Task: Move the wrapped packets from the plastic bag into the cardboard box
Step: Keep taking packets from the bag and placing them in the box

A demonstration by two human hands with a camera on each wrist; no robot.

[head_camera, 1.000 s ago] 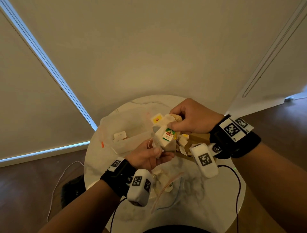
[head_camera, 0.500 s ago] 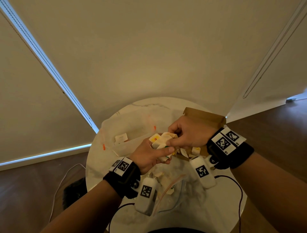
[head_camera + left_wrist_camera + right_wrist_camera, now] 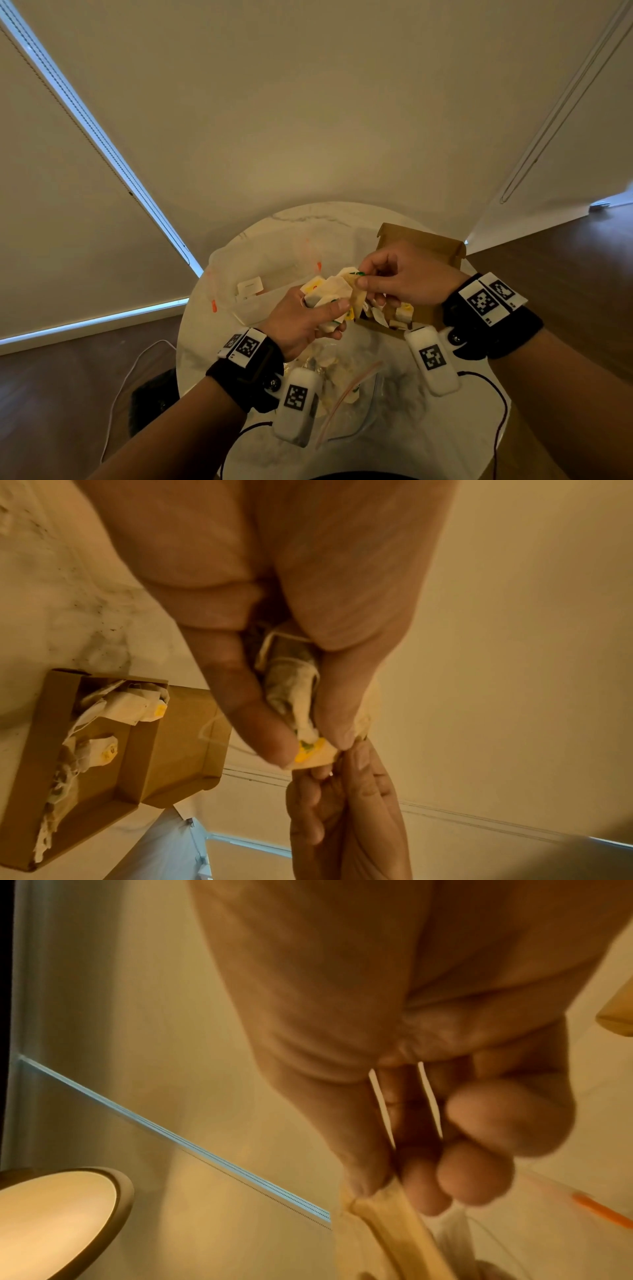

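My left hand (image 3: 327, 310) grips a bunch of pale wrapped packets (image 3: 330, 291) with yellow tags above the table, between the bag and the box. In the left wrist view the left hand (image 3: 310, 744) squeezes the packets (image 3: 291, 693) between thumb and fingers. My right hand (image 3: 363, 279) pinches the corner of one packet (image 3: 358, 298) in that bunch; the right wrist view shows the right hand (image 3: 383, 1185) pinching the packet (image 3: 390, 1221). The open cardboard box (image 3: 423, 241) lies under the right hand with several packets (image 3: 404, 311) inside. The clear zip plastic bag (image 3: 346, 387) lies near me, holding more packets.
The round marble table (image 3: 404, 442) carries everything. A clear plastic pouch (image 3: 260, 274) with orange marks lies at the left back. Black wrist cables (image 3: 500, 397) trail over the table's right edge. A white cable (image 3: 120, 394) runs on the wooden floor. Blinds hang close behind.
My right hand went from covering the bunch to pinching one packet at its right edge. The left hand turned thumb-up around the bunch. The box's lid has come into view behind the right hand.
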